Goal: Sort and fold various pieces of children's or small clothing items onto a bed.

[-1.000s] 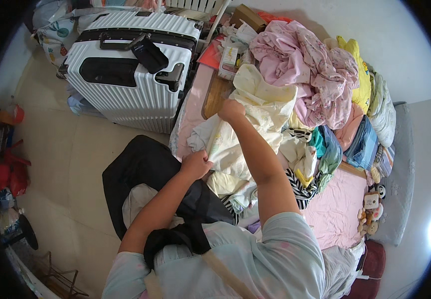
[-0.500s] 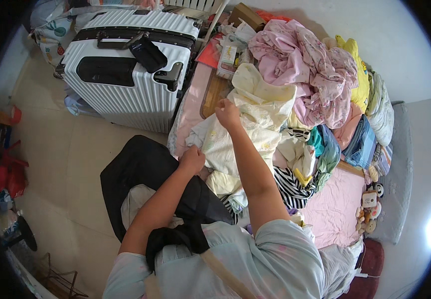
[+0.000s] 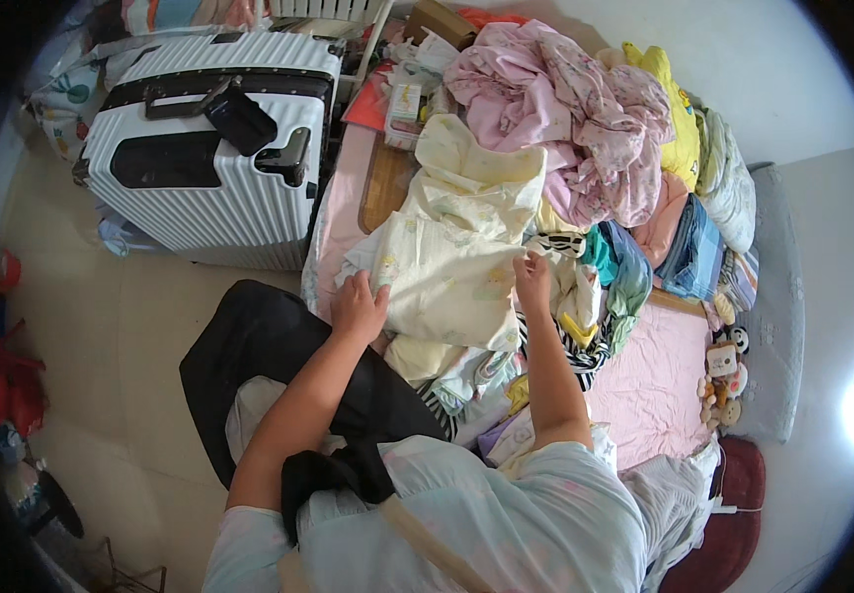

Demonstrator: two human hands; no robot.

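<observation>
A pale yellow garment (image 3: 451,282) with small printed figures lies spread over a clothes pile on the bed; whether it is a top or trousers I cannot tell. My left hand (image 3: 359,308) rests at its left edge, fingers stretched out and thumb apart. At its right edge my right hand (image 3: 533,282) has its fingers closed in a pinch on the cloth. Under and around it lie folded light clothes (image 3: 471,376), a black-and-white striped cloth (image 3: 593,358) and a teal cloth (image 3: 600,259).
A white ribbed suitcase (image 3: 239,203) stands at the left by the bed. Pink floral bedding (image 3: 565,109) is heaped at the back, beside a yellow pillow (image 3: 679,109) and folded jeans (image 3: 691,252). Black fabric (image 3: 279,346) hangs near my left arm. Small plush toys (image 3: 728,381) line the right side.
My right hand has moved from the garment's upper left to its right edge. My left hand has loosened its fingers at the left edge. The view has shifted slightly right.
</observation>
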